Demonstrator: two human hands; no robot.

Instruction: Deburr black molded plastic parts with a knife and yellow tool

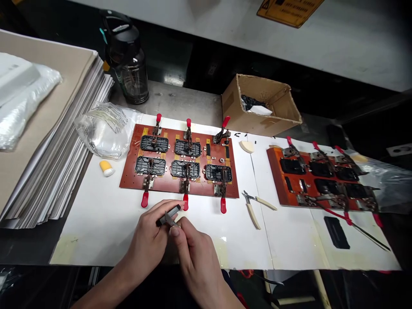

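Near the front edge of the white-covered table, my left hand (148,236) is closed around a small black plastic part (174,210). Pinched between the thumb and fingers of my right hand (201,257) is a grey metal blade (168,219), its handle hidden in the grip. The blade lies across the black part and seems to touch it. Just beyond my hands is a red-brown fixture board (128,178) with red-handled toggle clamps. Several black plastic frames (154,143) sit on it under clamps; the upper right position has its clamp raised and no frame.
Cutting nippers (257,207) lie open to the right. Farther right are a second clamp board (277,176) and a flat black piece (336,232). A cardboard box (270,122) and a bottle (131,64) stand behind; stacked sheets (77,111) and a plastic bag (107,128) are left.
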